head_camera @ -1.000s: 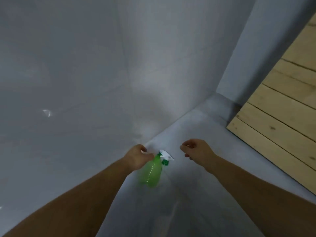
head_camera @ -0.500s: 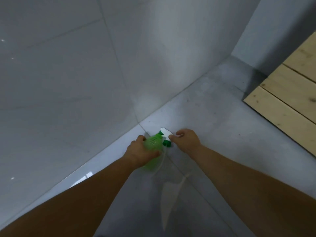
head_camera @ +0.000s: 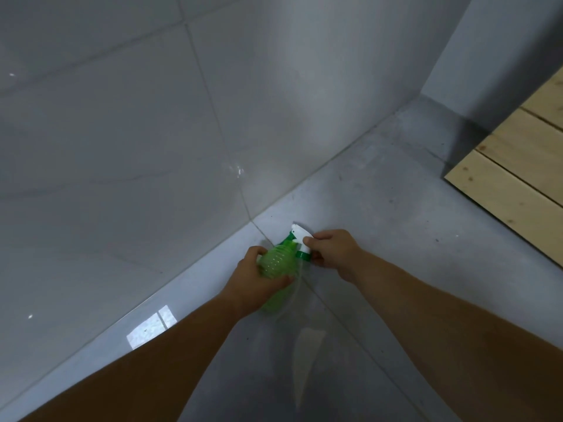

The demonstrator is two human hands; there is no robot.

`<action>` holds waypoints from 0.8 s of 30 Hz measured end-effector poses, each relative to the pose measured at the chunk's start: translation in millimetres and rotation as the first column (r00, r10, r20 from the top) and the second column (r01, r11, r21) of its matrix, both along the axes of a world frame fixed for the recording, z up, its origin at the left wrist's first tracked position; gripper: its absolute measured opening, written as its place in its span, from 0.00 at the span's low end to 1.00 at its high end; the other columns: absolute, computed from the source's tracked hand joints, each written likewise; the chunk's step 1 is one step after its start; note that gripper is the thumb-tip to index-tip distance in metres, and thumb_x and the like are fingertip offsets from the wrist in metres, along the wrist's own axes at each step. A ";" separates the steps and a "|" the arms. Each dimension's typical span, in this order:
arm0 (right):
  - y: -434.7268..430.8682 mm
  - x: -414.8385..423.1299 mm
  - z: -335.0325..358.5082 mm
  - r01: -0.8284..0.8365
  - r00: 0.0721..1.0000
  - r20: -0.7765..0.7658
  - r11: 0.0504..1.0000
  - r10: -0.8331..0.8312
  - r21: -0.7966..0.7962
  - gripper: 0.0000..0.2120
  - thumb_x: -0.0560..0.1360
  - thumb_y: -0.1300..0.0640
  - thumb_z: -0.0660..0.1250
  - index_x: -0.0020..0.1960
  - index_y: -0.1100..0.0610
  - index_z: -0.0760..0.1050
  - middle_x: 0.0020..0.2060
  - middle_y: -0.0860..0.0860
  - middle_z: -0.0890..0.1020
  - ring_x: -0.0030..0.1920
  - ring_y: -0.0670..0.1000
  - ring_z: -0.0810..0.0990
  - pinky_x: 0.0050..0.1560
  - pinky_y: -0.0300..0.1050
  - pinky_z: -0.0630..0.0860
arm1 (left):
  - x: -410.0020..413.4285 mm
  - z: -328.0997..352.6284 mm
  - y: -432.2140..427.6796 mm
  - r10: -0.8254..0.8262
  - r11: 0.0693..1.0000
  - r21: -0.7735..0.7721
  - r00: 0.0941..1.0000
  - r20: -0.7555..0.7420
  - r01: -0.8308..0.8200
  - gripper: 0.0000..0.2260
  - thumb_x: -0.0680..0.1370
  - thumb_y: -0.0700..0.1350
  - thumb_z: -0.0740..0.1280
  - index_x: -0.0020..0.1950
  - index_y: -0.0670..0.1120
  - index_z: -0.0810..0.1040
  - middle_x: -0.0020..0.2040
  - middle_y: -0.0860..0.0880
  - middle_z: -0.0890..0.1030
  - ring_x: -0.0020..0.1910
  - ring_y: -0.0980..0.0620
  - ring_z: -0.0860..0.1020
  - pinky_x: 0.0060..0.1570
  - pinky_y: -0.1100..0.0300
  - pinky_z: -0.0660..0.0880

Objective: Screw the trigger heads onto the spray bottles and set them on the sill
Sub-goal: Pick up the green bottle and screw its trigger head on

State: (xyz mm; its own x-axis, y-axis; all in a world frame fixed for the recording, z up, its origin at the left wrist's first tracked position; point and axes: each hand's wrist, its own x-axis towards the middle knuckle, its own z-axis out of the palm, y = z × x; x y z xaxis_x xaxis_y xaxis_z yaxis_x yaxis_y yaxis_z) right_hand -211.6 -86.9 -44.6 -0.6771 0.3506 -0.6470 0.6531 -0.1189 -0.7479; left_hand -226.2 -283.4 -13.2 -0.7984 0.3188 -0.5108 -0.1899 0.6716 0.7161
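While my left grip wraps the bottle and my right grip pinches the trigger head, a crooked start could cross-thread it. Any slack in my hold, and the bottle slips

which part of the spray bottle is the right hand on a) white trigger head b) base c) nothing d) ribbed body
a: the right hand pinches the white trigger head, while the left hand grips the green bottle.

The bottle in the left hand is ribbed, translucent green; the trigger head at the right hand is white, green-collared.
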 end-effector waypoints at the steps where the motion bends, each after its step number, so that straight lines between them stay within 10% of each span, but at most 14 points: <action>1: 2.2 1.8 4.0 0.003 1.000 0.005 0.999 -0.003 -0.034 0.12 0.72 0.59 0.73 0.52 0.65 0.81 0.45 0.64 0.84 0.41 0.57 0.82 0.48 0.53 0.82 | 1.1 2.9 0.2 0.001 1.000 0.016 1.000 0.005 -0.001 0.28 0.69 0.51 0.79 0.64 0.51 0.70 0.48 0.54 0.76 0.42 0.58 0.78 0.40 0.61 0.79; 19: 92.4 92.5 278.3 0.286 0.897 -0.398 0.939 -0.193 0.190 0.08 0.78 0.60 0.66 0.43 0.63 0.77 0.53 0.70 0.81 0.49 0.64 0.83 0.46 0.51 0.82 | 43.2 186.6 29.3 -0.207 0.920 0.303 0.964 -0.166 0.250 0.29 0.67 0.41 0.82 0.62 0.48 0.71 0.52 0.50 0.76 0.41 0.54 0.78 0.39 0.65 0.79; 24: 87.0 133.4 356.9 0.310 0.846 -0.513 0.918 -0.146 0.249 0.08 0.78 0.59 0.65 0.44 0.62 0.77 0.53 0.70 0.81 0.53 0.65 0.83 0.49 0.51 0.82 | 57.0 251.4 22.9 -0.286 0.902 0.236 0.909 -0.304 0.362 0.31 0.64 0.48 0.83 0.61 0.53 0.71 0.56 0.46 0.78 0.45 0.51 0.78 0.49 0.52 0.81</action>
State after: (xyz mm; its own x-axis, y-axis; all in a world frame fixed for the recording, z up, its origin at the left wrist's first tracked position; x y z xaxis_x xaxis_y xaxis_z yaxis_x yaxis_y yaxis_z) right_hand -78.2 0.1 312.3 -0.7451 0.6598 -0.0971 0.1913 0.0720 -0.9789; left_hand -169.1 -260.6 238.2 -0.7158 0.6811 -0.1541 0.2183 0.4279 0.8771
